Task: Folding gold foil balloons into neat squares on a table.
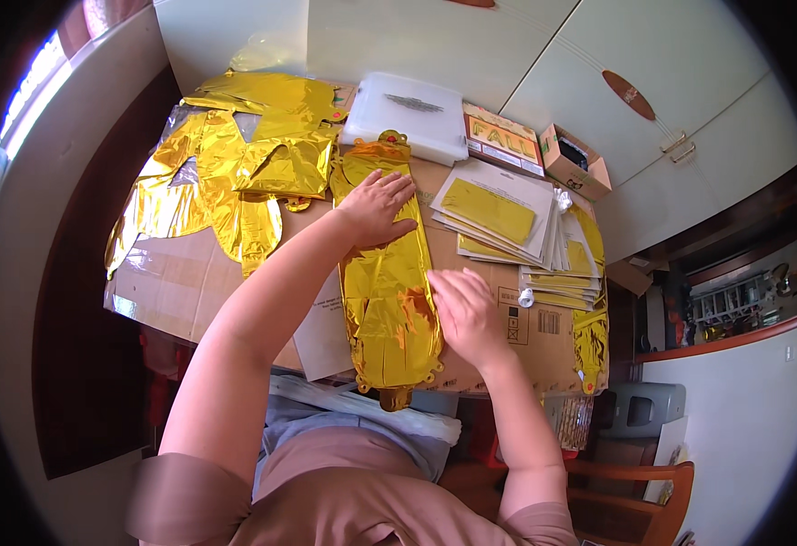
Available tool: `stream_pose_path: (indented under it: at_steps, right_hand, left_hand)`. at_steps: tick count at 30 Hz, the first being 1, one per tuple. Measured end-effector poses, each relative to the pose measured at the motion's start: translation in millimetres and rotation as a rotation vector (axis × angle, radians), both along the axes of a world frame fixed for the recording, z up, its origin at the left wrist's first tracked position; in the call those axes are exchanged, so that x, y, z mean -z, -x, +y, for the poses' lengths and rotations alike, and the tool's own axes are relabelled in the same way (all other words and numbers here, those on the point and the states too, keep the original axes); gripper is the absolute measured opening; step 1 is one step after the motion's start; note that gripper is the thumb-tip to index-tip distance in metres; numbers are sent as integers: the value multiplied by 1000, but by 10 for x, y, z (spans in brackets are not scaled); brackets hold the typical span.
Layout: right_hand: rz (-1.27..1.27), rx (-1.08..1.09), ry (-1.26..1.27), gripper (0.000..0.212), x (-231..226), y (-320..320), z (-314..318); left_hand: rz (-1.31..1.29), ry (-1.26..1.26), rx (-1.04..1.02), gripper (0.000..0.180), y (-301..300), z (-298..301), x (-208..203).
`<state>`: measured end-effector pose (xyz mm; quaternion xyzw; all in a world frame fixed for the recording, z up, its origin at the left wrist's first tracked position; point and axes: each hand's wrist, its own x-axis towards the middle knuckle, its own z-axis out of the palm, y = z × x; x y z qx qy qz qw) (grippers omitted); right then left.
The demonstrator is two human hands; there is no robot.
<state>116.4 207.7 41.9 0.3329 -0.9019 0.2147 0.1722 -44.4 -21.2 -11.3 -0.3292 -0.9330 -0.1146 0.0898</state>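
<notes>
A brown T-shirt (353, 500) fills the foreground as a person works at a cardboard-covered desk (176, 284), where a long gold foil piece (382, 337) lies flat, its tabbed near end poking past the desk's edge. The left hand (377, 213) rests palm down on the far half, fingers outstretched and gripping nothing; the right hand (468, 314) is loosely extended at the foil's right edge, fingertips on or just beside it, I cannot tell which, with no visible pinch. From where I stand, the foil looks nearly weightless, limp and slick, likely to slide under a palm and to crease or tear if yanked. Its long edges and the small near-end tabs seem the surest places to take hold, lightly, with the far end supported. A white sheet (323, 338) lies partly beneath; a gold foil heap (207, 164) spreads at left, a stack of paper cards (485, 207) at right.
</notes>
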Motion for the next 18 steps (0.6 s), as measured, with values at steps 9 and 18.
stream_pose_path:
  at_steps: [9, 18]
  right_hand:
    - [60, 5, -66, 20, 288, 352, -234]
    - [132, 20, -81, 26, 356, 306, -248]
  left_hand:
    - [-28, 31, -3, 81, -25, 20, -67]
    - [-76, -103, 12, 76, 0, 4, -162]
